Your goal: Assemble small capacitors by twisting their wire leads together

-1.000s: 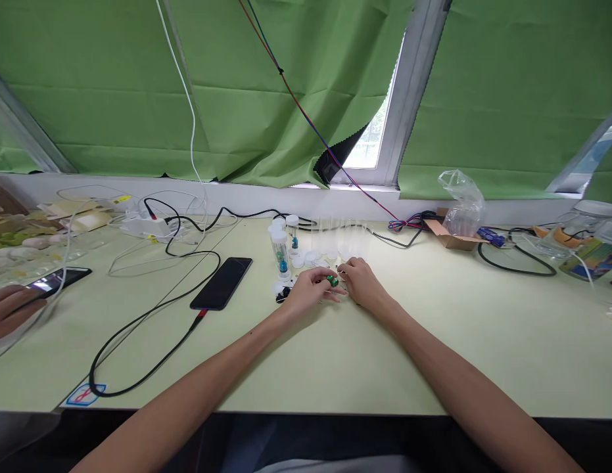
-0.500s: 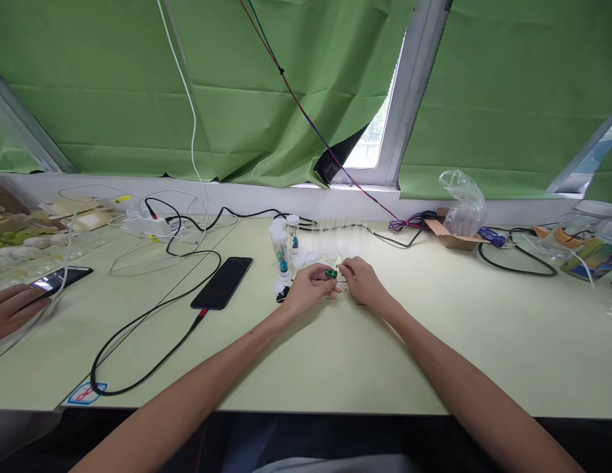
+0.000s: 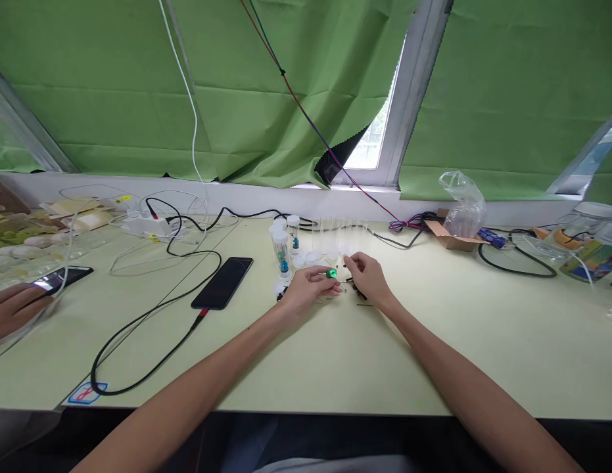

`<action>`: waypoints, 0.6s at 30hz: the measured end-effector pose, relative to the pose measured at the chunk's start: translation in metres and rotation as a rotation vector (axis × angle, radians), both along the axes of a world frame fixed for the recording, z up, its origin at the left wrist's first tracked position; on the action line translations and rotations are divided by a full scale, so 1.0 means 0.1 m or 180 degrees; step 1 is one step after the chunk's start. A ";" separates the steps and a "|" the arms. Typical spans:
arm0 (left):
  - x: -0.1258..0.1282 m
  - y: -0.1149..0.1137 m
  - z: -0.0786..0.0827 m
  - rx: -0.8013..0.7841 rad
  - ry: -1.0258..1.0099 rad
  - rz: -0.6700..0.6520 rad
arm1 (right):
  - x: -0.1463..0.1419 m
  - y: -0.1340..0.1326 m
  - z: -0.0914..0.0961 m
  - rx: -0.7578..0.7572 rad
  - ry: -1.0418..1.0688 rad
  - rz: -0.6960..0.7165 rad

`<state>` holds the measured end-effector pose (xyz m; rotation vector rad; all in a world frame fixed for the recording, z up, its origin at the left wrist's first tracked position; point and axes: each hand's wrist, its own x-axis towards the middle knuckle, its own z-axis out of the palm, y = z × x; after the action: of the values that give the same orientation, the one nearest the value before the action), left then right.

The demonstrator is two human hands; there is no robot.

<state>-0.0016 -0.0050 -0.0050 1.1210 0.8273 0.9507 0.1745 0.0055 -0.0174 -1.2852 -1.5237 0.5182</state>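
The pale green table (image 3: 434,341) carries a phone (image 3: 222,282), black cable (image 3: 152,315), clear tubes (image 3: 281,253), white caps (image 3: 310,258) and a box (image 3: 451,235).

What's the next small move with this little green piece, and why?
Probably ease the right hand leftward to the small shiny green piece pinched in the left hand: they sit just apart above the pale green table, and the right fingertips seem to pinch something tiny.
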 end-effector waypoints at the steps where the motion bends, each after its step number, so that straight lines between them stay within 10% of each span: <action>1: 0.00 -0.01 0.02 0.0029 -0.0035 0.0000 | 0.01 0.01 -0.01 0.0013 0.0088 0.0012; 18: 0.03 -0.01 0.06 0.0135 -0.0145 0.0563 | -0.04 -0.02 -0.02 0.0029 0.0879 0.0756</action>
<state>0.0012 -0.0058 0.0012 1.0712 0.8832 1.1412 0.1709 0.0039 -0.0198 -0.9838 -1.4483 0.8060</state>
